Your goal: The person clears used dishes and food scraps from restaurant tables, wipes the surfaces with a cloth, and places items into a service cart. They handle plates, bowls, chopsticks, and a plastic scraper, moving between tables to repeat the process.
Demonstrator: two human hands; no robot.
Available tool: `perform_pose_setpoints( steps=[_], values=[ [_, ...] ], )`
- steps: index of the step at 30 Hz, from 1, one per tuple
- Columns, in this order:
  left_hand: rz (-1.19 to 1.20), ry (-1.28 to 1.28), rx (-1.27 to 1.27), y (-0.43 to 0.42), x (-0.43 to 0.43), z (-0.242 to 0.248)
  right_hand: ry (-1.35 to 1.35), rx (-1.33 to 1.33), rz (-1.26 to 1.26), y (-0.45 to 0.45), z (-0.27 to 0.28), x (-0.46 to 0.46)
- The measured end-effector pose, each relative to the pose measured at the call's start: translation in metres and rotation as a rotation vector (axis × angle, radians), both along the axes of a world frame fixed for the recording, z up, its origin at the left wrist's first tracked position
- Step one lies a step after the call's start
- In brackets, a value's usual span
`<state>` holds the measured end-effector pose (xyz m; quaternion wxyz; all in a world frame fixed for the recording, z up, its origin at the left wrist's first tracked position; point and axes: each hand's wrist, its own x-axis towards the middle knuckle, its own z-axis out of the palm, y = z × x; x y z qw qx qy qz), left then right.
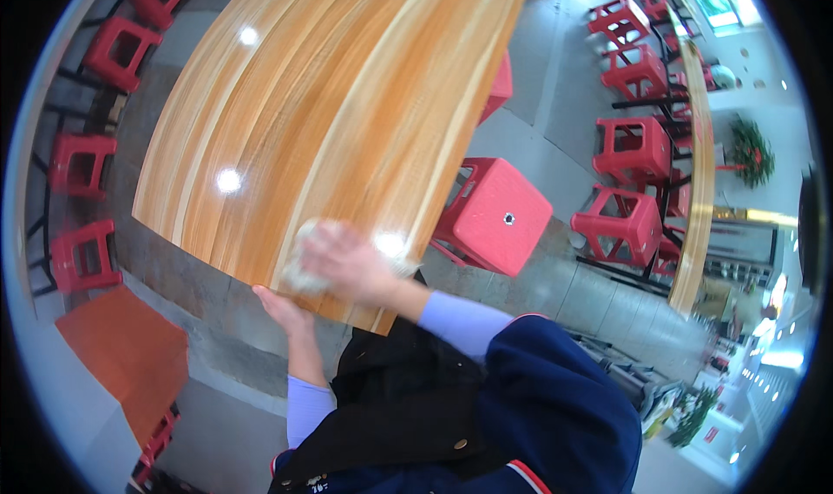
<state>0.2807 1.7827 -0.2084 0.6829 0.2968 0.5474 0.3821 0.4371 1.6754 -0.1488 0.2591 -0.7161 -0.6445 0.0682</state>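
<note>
A long wood-grain tabletop (312, 116) with a glossy surface stretches away before me. My right hand (345, 259), blurred, presses down on a whitish cloth (299, 272) close to the table's near end. The cloth lies bunched under the palm, and part of it shows beyond the wrist side. At the near edge, left of the cloth, my left hand (283, 312) touches the table's rim with its fingertips; its underside is hidden. No object shows in that hand.
A red plastic stool (501, 217) stands at the table's right side, another partly under it. More red stools (631, 149) line a second wooden table (696, 168) at the right. Further stools (84, 165) stand at the far left, near an orange-brown surface (130, 351).
</note>
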Motion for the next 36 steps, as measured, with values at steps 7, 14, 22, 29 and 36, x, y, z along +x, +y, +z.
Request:
perform_pose_setpoints(
  steps=[7,14,22,29,36],
  values=[
    [-0.19,0.106,-0.199,0.0,-0.072,0.033,-0.169,-0.094,0.153,-0.073,0.007,-0.087],
    [-0.317,0.26,0.235,-0.009,-0.085,0.055,-0.089,0.046,-0.17,-0.15,-0.011,-0.099],
    [-0.925,0.063,0.806,-0.124,0.062,0.097,0.635,-0.015,-1.68,-0.394,-0.013,-0.075],
    [-1.383,-0.204,0.771,-0.333,0.184,0.117,1.158,1.27,-1.969,-0.6,0.011,-0.142],
    [-1.796,-0.434,0.962,-0.537,0.246,0.118,1.475,1.954,-1.586,-0.652,0.041,-0.108]
  ],
)
